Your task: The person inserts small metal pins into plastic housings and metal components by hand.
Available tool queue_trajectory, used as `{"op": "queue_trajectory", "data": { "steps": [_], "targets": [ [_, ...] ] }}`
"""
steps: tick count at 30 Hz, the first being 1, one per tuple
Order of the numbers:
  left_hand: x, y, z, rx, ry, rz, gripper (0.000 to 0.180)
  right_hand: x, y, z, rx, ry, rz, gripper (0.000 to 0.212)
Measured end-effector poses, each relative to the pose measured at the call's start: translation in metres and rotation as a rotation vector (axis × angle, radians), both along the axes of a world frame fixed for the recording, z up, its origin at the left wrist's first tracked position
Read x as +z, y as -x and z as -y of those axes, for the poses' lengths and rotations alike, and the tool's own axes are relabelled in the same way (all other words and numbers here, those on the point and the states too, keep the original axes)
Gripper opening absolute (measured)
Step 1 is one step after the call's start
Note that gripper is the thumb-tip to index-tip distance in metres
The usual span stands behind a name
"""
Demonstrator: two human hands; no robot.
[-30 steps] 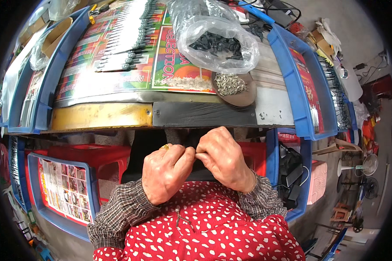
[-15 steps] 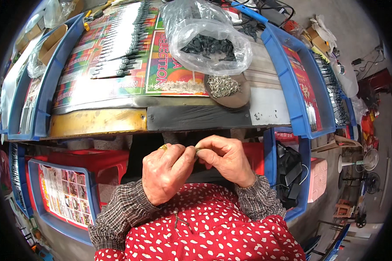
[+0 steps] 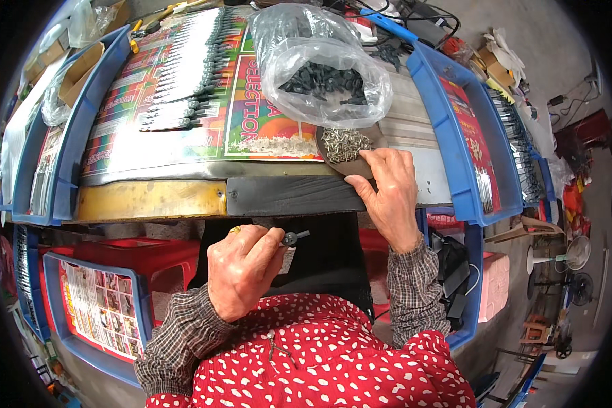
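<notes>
My left hand (image 3: 243, 270) is closed in front of my apron, around a small dark grey part with a short rod-like tip (image 3: 295, 237) sticking out past the fingers. The rest of that part is hidden in the hand. Over the table's front edge reaches my right hand (image 3: 389, 194), its thumb and forefinger apart at the near rim of a brown dish (image 3: 340, 167). A heap of small silvery screws or rivets (image 3: 345, 144) lies in the dish, by the fingertips. Behind it, a clear plastic bag (image 3: 375, 95) holds many small black parts (image 3: 326, 79).
A row of slim dark-ended pieces (image 3: 198, 75) lies on a colourful printed sheet (image 3: 126, 129). Blue trays stand at the table's left (image 3: 88, 115) and right (image 3: 449, 126). Below are another blue tray (image 3: 139, 299) and a red stool (image 3: 126, 251).
My hands have parted. The right one has moved forward and right from the left hand to the dish of screws or rivets. The left stays low, keeping the dark grey part.
</notes>
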State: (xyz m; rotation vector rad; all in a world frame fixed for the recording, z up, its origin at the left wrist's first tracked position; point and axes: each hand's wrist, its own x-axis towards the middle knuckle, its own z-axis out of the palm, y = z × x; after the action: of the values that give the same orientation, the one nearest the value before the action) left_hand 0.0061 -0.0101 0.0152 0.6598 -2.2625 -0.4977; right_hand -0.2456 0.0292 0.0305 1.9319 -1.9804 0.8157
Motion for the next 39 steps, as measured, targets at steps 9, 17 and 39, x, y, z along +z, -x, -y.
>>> {"op": "queue_trajectory", "data": {
  "steps": [9,17,39],
  "targets": [
    [-0.001,-0.003,0.001,-0.01,-0.03,0.02,0.031,0.005,0.001,0.003,0.003,-0.05,0.005,0.043],
    [0.002,-0.006,0.001,-0.031,-0.065,0.039,0.03,0.011,0.001,0.001,0.054,-0.088,0.064,0.036],
    [0.016,-0.005,-0.006,-0.073,-0.263,-0.008,0.026,-0.001,-0.076,-0.034,0.448,-0.032,0.616,0.013]
  ]
}}
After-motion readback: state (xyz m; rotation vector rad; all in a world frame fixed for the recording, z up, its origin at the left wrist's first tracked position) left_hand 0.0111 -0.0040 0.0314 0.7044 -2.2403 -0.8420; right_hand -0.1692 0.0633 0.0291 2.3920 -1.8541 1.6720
